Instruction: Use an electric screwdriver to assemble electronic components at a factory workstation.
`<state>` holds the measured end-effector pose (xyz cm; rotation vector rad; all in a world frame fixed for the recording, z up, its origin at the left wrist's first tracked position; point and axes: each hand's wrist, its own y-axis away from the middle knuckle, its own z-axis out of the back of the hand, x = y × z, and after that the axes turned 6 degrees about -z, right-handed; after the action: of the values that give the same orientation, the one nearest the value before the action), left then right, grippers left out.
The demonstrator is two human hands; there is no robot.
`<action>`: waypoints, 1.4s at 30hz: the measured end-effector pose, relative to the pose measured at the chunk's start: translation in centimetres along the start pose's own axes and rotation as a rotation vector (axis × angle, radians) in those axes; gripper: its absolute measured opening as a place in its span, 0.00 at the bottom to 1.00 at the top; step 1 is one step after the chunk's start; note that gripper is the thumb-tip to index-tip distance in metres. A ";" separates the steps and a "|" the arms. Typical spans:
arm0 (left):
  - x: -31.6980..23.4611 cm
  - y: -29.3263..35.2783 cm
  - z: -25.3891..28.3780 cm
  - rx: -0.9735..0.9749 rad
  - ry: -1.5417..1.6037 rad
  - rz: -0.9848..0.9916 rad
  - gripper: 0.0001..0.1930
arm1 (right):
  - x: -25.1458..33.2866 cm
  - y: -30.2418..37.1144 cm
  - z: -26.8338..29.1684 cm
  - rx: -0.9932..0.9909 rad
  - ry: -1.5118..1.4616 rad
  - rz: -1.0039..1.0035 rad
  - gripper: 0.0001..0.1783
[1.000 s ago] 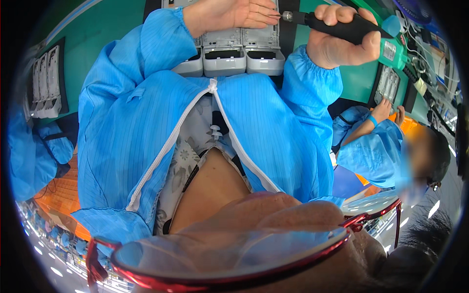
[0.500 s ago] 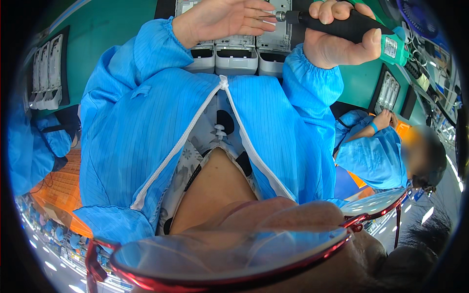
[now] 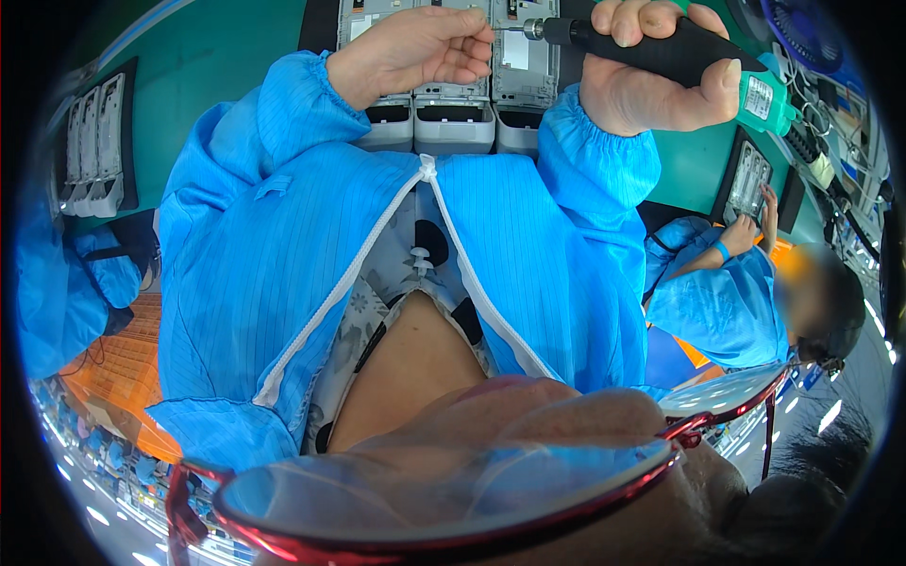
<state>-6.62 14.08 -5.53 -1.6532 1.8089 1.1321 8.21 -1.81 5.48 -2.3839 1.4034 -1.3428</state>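
Wrapped in the fingers of my right hand (image 3: pixel 646 94) is an electric screwdriver (image 3: pixel 651 42) with a black grip and a green rear end. It lies almost level, with its bit pointing left toward my left hand (image 3: pixel 420 55). That hand is closed, thumb and forefinger pinched near the bit's tip; whatever they hold is too small to make out. Below and behind both hands, several pale grey plastic housings (image 3: pixel 453 130) stand side by side, with open slots at their near ends. My left hand hides part of them.
The green work table (image 3: pixel 222 90) carries another group of grey housings (image 3: pixel 92 141) on a dark mat at left. At right, a co-worker (image 3: pixel 717 292) in blue handles similar housings (image 3: pixel 748 179). A purple fan (image 3: pixel 807 33) and cables (image 3: pixel 826 170) lie at the right edge.
My left hand has gone from outstretched fingers to a pinch and drawn slightly left. The screwdriver has shifted a little left and stays in my right hand. The co-worker's hands have parted.
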 end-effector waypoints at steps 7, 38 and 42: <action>-0.4 0.4 -0.4 0.107 -0.062 -0.116 0.21 | 0.6 0.1 -1.3 -0.075 -0.008 -0.042 0.28; -0.3 0.7 -2.0 -0.027 0.226 0.053 0.18 | 0.4 1.6 -2.6 0.018 0.098 0.031 0.27; -0.7 0.8 -3.2 -0.077 0.138 0.032 0.18 | 0.4 1.6 -1.7 0.102 0.134 0.063 0.27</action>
<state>-6.58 11.90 -2.97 -1.7921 1.9048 1.1390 6.04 -2.45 6.10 -2.2044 1.3921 -1.5442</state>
